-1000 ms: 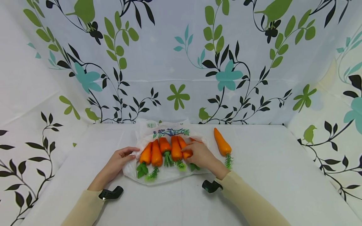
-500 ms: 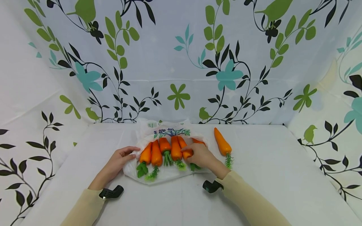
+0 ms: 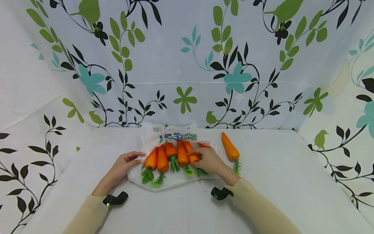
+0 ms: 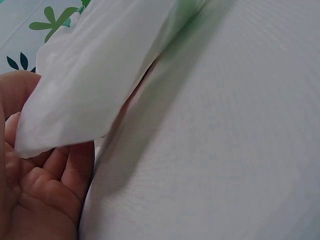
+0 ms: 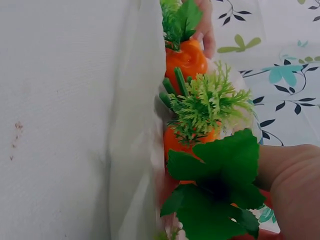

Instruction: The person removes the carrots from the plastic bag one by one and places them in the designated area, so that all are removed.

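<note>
A white plastic bag (image 3: 137,178) with a printed tree lies on the table, its opening towards the person. Several orange carrots with plastic-looking green tops lie side by side in its mouth, among them a carrot (image 3: 151,160) at the left end. My left hand (image 3: 121,167) holds the bag's left edge; in the left wrist view the film (image 4: 85,100) passes between thumb and fingers. My right hand (image 3: 208,161) grips a carrot (image 3: 194,158) towards the right of the row. Its broad green leaf (image 5: 215,185) covers part of the grip in the right wrist view.
Outside the bag, to its right, lies a single carrot (image 3: 230,148). Another carrot (image 3: 204,145) shows partly behind the right hand. A white cloth covers the table (image 3: 187,211), and a leaf-patterned curtain (image 3: 163,74) stands along the back edge.
Almost nothing has moved. The right hand has shifted very slightly to the right at the carrots, while the left hand stays at the bag's edge.
</note>
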Action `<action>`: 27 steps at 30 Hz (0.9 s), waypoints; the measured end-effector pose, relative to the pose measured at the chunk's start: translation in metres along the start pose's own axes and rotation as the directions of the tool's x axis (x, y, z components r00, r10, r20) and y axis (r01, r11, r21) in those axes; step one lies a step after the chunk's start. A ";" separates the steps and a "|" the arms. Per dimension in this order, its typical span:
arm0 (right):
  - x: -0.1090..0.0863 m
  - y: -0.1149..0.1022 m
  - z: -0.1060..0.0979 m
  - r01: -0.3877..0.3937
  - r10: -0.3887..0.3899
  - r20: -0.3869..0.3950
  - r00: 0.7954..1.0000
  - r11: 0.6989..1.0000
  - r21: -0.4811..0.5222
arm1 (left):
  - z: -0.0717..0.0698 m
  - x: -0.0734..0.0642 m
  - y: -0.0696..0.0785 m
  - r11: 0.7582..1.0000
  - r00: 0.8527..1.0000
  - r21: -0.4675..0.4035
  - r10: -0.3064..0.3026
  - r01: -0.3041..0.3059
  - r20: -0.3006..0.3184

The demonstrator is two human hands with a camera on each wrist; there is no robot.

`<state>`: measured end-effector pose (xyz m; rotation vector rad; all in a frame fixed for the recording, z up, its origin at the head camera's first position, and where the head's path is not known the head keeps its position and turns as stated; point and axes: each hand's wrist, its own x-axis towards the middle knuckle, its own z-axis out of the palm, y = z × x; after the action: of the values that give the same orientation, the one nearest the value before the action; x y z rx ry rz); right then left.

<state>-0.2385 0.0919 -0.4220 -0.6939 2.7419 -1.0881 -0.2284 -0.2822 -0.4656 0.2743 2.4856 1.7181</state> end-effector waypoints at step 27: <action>-0.015 -0.001 -0.013 0.033 -0.026 -0.088 0.996 0.997 0.072 | 0.000 -0.002 0.003 1.000 1.000 -0.001 -0.002 0.002 0.011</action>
<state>-0.2283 0.1064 -0.4128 -0.6952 2.7551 -1.2469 -0.2259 -0.2813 -0.4626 0.2810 2.4760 1.7127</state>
